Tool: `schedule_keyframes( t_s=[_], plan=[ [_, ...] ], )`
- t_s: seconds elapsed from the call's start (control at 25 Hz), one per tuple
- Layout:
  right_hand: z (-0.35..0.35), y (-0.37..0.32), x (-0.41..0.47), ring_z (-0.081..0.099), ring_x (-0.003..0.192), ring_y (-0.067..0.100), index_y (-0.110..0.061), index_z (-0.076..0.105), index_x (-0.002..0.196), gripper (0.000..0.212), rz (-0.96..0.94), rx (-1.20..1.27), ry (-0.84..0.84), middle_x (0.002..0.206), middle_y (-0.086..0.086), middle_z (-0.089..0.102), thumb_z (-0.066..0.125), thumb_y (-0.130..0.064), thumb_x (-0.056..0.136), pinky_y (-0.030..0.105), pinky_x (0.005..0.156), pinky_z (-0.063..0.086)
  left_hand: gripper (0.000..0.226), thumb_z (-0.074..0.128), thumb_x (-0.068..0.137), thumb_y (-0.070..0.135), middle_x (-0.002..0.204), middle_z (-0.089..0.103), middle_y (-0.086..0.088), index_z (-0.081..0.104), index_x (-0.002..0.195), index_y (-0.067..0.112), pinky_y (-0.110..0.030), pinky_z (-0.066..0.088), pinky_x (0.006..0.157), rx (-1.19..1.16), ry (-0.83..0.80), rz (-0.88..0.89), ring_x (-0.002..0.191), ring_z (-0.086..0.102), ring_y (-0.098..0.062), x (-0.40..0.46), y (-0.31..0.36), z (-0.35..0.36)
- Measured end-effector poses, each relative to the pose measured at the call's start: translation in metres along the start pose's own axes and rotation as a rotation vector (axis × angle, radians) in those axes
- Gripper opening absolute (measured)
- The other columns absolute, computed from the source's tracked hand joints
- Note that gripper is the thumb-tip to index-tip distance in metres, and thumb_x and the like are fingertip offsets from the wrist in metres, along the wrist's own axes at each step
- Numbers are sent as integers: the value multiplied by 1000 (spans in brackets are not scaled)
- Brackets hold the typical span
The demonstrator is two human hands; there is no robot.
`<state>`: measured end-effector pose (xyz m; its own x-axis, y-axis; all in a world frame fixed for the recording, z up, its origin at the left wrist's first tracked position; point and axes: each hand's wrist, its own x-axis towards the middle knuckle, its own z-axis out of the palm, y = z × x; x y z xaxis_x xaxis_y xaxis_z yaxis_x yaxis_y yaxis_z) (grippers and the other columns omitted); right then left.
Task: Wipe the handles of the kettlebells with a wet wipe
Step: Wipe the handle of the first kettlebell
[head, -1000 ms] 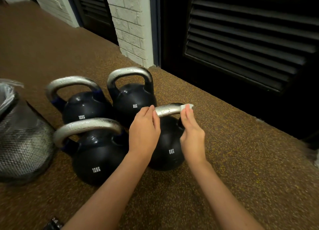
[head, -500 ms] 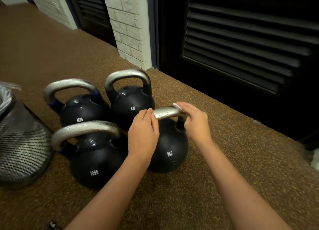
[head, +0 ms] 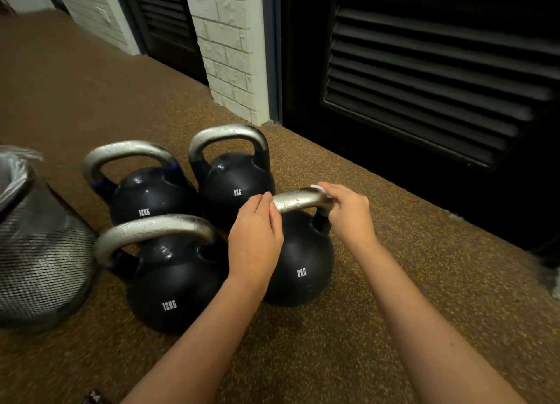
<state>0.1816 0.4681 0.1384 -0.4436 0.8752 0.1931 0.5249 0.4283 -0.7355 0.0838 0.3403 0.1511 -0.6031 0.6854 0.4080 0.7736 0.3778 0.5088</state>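
While the left hand [head: 256,237] curls over the near end of the handle [head: 298,200] of the front 8 kg kettlebell [head: 298,261], it seems placed there to keep the weight from rocking on the floor [head: 378,328]. At the far bend of that handle, the right hand [head: 350,213] is wrapped round the metal with the wet wipe [head: 318,188] trapped under its fingers; only a small white corner of the wipe peeks out above the knuckles, so how much of it lies against the handle is hard to say. Both hands are therefore closed, the left on the bare handle and the right on wipe and handle together. Droplets glisten along the exposed stretch between them, which suggests that part is already wiped. Three more kettlebells stand just beside this one: another 8 kg [head: 235,185] behind it and two 12 kg ones [head: 169,282] [head: 145,194] to the left, close enough to reach without shifting. A mesh bin [head: 39,258] sits at the far left, probably for the used wipe.
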Motion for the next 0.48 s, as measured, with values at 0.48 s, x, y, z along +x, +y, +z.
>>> schedule_keyframes(
  t_s=[0.48],
  plan=[
    [30, -8, -33, 43, 130, 13, -9, 51, 130, 51, 103, 195, 290, 137, 5, 51, 42, 15, 86, 13, 109, 23, 32, 44, 95, 17, 112, 64, -10, 59, 120, 2, -31, 48, 90, -2, 19, 9, 106, 60, -21, 1, -3, 4]
  ],
)
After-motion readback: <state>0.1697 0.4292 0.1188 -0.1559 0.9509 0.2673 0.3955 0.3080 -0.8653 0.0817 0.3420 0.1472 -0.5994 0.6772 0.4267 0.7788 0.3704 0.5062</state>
